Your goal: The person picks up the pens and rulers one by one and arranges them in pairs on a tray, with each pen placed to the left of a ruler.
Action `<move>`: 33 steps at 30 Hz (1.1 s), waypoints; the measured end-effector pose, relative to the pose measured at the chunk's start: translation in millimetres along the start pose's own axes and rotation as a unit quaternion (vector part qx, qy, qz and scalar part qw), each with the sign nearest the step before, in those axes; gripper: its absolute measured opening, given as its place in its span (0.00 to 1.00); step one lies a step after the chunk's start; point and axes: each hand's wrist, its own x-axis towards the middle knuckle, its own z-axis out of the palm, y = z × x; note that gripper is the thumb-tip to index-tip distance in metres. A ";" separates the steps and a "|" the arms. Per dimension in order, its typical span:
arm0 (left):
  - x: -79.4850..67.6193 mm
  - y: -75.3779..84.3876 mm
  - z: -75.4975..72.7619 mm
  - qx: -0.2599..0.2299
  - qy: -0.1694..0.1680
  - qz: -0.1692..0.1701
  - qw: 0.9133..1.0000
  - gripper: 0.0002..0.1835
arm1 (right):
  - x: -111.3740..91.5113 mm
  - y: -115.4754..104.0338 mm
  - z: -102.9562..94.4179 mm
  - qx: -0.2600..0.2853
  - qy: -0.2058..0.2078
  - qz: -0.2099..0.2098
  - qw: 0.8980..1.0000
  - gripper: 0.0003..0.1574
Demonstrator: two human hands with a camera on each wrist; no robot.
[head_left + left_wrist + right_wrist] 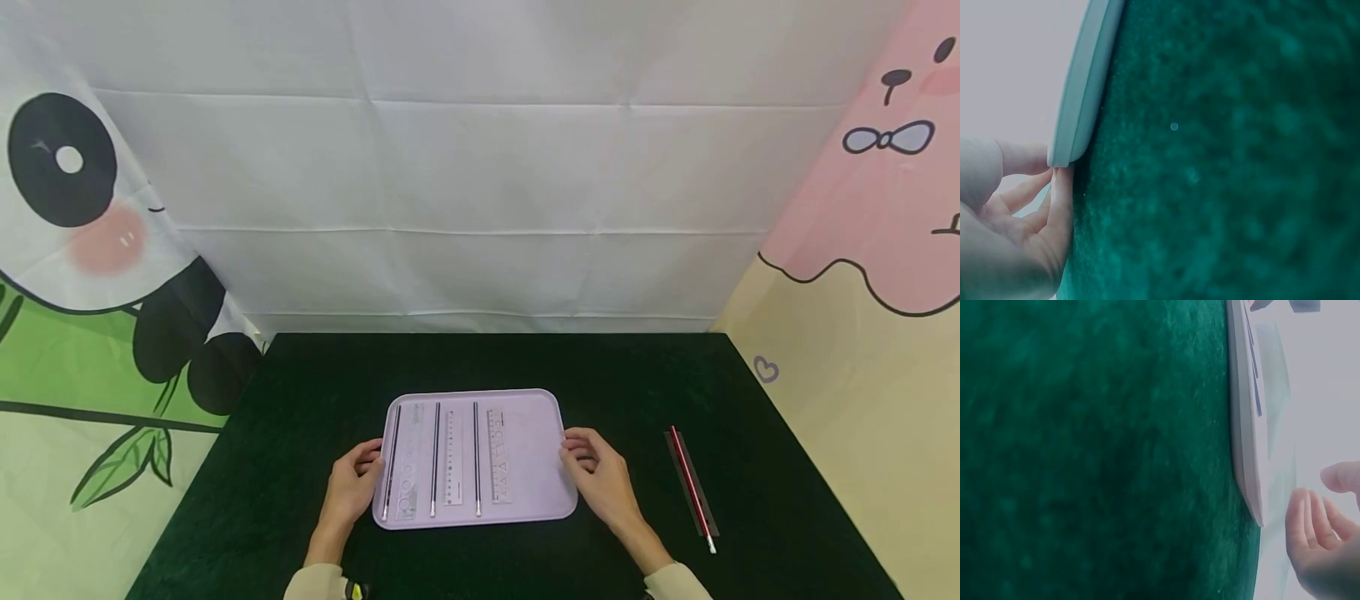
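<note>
A pale lilac tray [536, 467] lies on a dark green cloth. My left hand [351, 487] pinches its left edge; in the left wrist view the thumb is over the rim and the fingertips [1062, 187] are under it. Beside the right edge is my right hand [603, 479]. Its thumb and fingers [1297, 519] are apart in the right wrist view, with a small gap to the tray. Across the tray lie three dark pencils [435, 458], alternating with a clear stencil ruler [408, 462], a plain clear ruler [453, 458] and another stencil ruler [498, 458].
To the right, a red pencil [692, 479] with a white end lies along a dark, see-through strip [711, 518]. The green-covered table [337, 367] meets a white cloth backdrop [480, 275], with printed cartoon cloths at both sides.
</note>
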 end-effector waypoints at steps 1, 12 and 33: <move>-0.1 0.0 0.1 0.000 0.000 0.000 1.000 0.21 | -0.4 0.0 -1.0 0.001 0.001 -0.002 1.000 0.19; -2.0 0.2 -0.1 -0.002 0.004 0.008 1.000 0.21 | -1.9 8.5 -14.6 -0.022 0.013 -0.021 0.999 0.20; -2.4 1.0 0.0 -0.002 0.006 0.003 1.000 0.21 | -13.6 17.3 -43.0 -0.092 0.035 -0.027 0.995 0.19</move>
